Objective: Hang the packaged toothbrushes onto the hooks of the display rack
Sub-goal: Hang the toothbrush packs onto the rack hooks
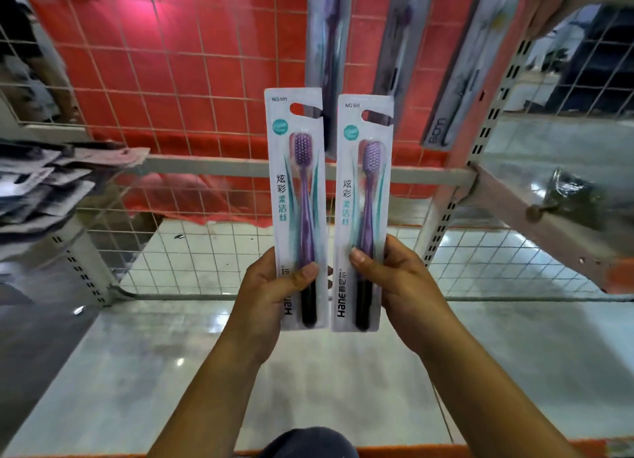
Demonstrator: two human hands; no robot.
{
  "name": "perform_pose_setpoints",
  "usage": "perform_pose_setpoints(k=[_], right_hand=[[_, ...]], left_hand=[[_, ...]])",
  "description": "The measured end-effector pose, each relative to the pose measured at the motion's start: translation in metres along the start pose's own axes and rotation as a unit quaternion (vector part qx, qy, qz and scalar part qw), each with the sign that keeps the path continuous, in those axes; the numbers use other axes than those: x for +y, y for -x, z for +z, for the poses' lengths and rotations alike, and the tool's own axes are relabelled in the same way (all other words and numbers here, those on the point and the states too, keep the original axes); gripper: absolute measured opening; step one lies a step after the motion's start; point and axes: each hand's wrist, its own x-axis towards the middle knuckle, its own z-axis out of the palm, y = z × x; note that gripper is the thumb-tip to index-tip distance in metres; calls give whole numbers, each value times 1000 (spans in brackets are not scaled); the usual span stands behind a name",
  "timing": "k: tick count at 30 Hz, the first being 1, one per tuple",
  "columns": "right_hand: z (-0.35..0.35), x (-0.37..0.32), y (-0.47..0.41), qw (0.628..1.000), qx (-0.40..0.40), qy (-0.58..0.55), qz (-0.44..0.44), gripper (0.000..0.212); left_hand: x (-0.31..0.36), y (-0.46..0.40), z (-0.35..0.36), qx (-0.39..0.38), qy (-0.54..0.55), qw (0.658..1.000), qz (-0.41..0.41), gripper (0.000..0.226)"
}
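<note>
From my head camera, a white wire grid backed by red sheeting fills the upper half of the view, framed by pale slotted metal uprights, with glossy pale floor tiles below. At about 12 to 1 o'clock, three packaged toothbrushes already hang on the rack, blurred and long; their hooks are out of sight above the top edge. At 9 o'clock a stack of dark flat packets juts in from the left.

Dead centre I hold two packs upright, side by side and nearly touching. My left hand pinches the left toothbrush pack near its lower end, thumb pressed across the front. My right hand pinches the right toothbrush pack the same way. So each grip is closed on its own pack, neither spread.

Each pack is a stiff, narrow white card with a clear moulded blister over a purple-bristled brush with a translucent purple neck and black handle. At the top of each card is a rounded hang slot, open to one side.

I judge this as the carrying step: both packs are in hand, none of these two hung yet. The next move calls for raising one pack toward 12 o'clock, finding a free hook, and threading its slot over the tip. The card is thin and may flex, so holding low gives little control at the slot end.
</note>
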Motion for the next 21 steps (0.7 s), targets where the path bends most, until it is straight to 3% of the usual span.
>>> perform_pose_setpoints(k=[10,15,21], right_hand=[[27,-23,-49,996,-53,16,-69,23],[32,-69,-68,982,-41,97,-160,15],[20,-82,-72,978,0,58,-202,15]], left_hand=[[23,-32,-13,12,8,999,39,42],[36,-45,-16,39,-24,998,36,35],[40,-55,-10,23,-41,998,37,40]])
